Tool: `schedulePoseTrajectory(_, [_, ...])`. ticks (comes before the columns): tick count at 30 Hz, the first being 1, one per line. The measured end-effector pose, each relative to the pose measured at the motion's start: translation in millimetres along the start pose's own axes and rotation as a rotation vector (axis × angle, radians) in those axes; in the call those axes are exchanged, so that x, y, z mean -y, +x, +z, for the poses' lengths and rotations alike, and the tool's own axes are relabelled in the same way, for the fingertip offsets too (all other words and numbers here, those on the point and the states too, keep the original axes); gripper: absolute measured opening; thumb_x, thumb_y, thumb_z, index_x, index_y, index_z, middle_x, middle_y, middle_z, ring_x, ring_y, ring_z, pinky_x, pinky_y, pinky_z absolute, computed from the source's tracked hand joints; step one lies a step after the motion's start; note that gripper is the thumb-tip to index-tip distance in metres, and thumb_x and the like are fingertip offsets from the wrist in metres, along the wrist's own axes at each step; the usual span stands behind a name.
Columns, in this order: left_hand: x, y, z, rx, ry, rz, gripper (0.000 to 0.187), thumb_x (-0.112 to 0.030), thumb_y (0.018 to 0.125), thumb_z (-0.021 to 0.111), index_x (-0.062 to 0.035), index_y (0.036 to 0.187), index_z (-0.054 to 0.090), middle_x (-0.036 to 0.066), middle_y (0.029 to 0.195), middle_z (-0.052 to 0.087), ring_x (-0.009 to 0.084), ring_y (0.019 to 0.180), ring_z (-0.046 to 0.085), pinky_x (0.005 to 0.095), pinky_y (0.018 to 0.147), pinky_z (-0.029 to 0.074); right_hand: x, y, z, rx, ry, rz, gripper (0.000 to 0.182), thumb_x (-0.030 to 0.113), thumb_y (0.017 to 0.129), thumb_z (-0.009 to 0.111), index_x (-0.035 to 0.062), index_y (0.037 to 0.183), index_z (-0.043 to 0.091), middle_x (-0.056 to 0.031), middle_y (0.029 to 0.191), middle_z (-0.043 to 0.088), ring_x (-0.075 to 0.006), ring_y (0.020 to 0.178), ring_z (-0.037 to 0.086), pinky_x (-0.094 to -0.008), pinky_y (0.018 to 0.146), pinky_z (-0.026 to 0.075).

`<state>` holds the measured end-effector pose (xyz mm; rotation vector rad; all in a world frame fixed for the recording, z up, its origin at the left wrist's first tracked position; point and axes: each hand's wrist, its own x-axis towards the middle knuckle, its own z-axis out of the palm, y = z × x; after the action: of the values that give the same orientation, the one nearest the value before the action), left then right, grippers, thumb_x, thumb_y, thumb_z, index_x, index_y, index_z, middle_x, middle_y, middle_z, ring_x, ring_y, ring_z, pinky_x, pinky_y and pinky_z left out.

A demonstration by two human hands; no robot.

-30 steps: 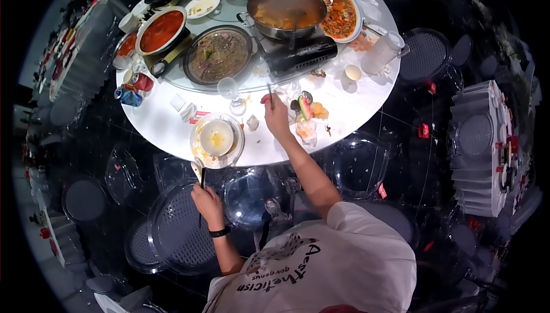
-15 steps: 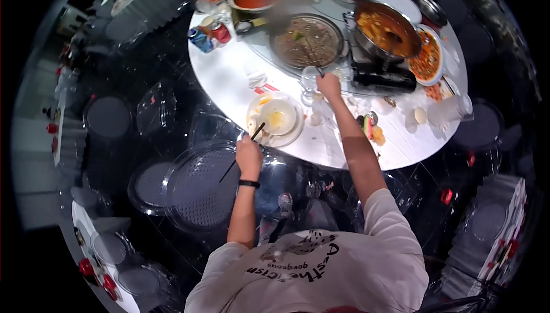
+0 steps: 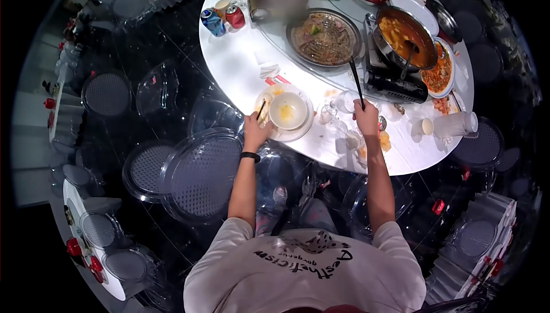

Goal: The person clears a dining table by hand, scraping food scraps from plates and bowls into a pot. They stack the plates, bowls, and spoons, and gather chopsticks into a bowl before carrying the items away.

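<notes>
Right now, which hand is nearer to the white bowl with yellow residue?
Left. The left hand is at the left edge of the plate under the white bowl; the right hand is farther off, to its right.

The person is wearing a loose white T-shirt (image 3: 303, 278) with short, wide sleeves (image 3: 395, 238). Black lettering (image 3: 333, 262) is running across its front, reading "Aestheticism", with a smaller "gorgeous" (image 3: 293, 258) beside it and a dark spotted print (image 3: 321, 242) alongside. A slim black band (image 3: 250, 156) is circling the left wrist. Below, greyish trousers (image 3: 313, 216) are showing, probably, in dim light.
</notes>
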<state>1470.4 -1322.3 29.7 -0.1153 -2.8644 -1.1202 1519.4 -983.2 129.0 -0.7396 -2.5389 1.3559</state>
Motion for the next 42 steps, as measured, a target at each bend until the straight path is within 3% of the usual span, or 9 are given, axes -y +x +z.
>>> schedulePoseTrajectory(6, [-10,-37,-44,-0.157,-0.283,-0.176,0.019,-0.011,0.087,0.052,-0.0013,0.099,0.063,0.012,0.081,0.055,0.0289,0.075,0.054,0.0364,0.072,0.044,4,-66,-20,-0.004,0.164,0.048,0.022,0.014,0.088,0.051,-0.0027,0.097,0.063,-0.0076,0.061,0.058,-0.0144,0.051,0.058,-0.0278,0.050,0.044])
schedulePoseTrajectory(10, [-110,-83,-104,0.044,-0.071,0.497,0.037,-0.005,0.076,0.060,-0.0141,0.111,0.065,0.007,0.094,0.049,0.0243,0.086,0.047,0.0347,0.079,0.037,-33,-84,-8,-0.004,0.054,0.140,0.026,0.019,0.090,0.048,-0.0018,0.087,0.063,-0.0113,0.056,0.058,-0.0221,0.052,0.060,-0.0333,0.055,0.048])
schedulePoseTrajectory(13, [-140,-100,-119,0.168,0.074,0.746,0.051,-0.003,0.069,0.062,-0.0210,0.117,0.063,0.009,0.093,0.047,0.0259,0.087,0.049,0.0353,0.079,0.042,-64,-71,14,-0.050,-0.198,0.021,0.029,0.022,0.086,0.050,-0.0023,0.079,0.062,-0.0198,0.062,0.060,-0.0360,0.061,0.061,-0.0433,0.062,0.049])
schedulePoseTrajectory(22, [-157,-102,-83,0.328,-0.067,0.897,0.064,0.004,0.066,0.058,-0.0198,0.125,0.057,0.012,0.095,0.049,0.0283,0.086,0.054,0.0370,0.073,0.048,-62,-27,43,-0.240,-0.439,0.111,0.039,0.032,0.085,0.056,-0.0069,0.085,0.060,-0.0262,0.075,0.063,-0.0421,0.074,0.063,-0.0484,0.070,0.049])
schedulePoseTrajectory(28, [-172,-102,-57,0.311,-0.126,0.985,0.058,0.004,0.068,0.058,-0.0139,0.123,0.057,0.013,0.097,0.051,0.0290,0.089,0.054,0.0369,0.072,0.048,4,-102,-4,-0.166,0.221,0.070,0.041,0.037,0.086,0.063,0.0005,0.106,0.063,-0.0061,0.072,0.060,-0.0159,0.063,0.054,-0.0286,0.060,0.044])
schedulePoseTrajectory(30, [-176,-105,-46,0.354,-0.172,1.098,0.049,0.001,0.070,0.057,-0.0083,0.118,0.057,0.012,0.097,0.052,0.0289,0.089,0.055,0.0366,0.074,0.048,24,-140,-8,-0.006,0.495,0.073,0.031,0.033,0.089,0.061,0.0041,0.097,0.065,0.0029,0.068,0.055,-0.0084,0.059,0.047,-0.0246,0.054,0.039])
schedulePoseTrajectory(35, [-188,-115,-39,0.384,-0.157,1.355,0.046,-0.003,0.073,0.056,-0.0115,0.118,0.057,0.009,0.113,0.054,0.0264,0.109,0.053,0.0350,0.093,0.047,18,-170,-22,0.150,0.809,0.346,0.033,0.034,0.095,0.050,0.0051,0.082,0.057,0.0003,0.067,0.051,-0.0109,0.058,0.052,-0.0243,0.056,0.041])
schedulePoseTrajectory(39, [-166,-128,-41,0.513,-0.175,1.042,0.051,0.000,0.077,0.058,-0.0143,0.126,0.054,0.017,0.116,0.053,0.0360,0.106,0.052,0.0416,0.091,0.044,-5,-166,-40,0.029,0.946,0.312,0.030,0.033,0.098,0.044,0.0048,0.102,0.055,0.0035,0.062,0.041,-0.0090,0.052,0.047,-0.0239,0.047,0.040])
schedulePoseTrajectory(42, [-146,-145,-48,0.464,-0.145,0.775,0.042,-0.003,0.083,0.057,-0.0078,0.124,0.053,0.017,0.114,0.054,0.0353,0.102,0.054,0.0411,0.086,0.046,-45,-163,-94,-0.404,1.006,0.406,0.033,0.035,0.097,0.046,0.0071,0.109,0.056,0.0066,0.055,0.032,-0.0046,0.042,0.032,-0.0216,0.038,0.024])
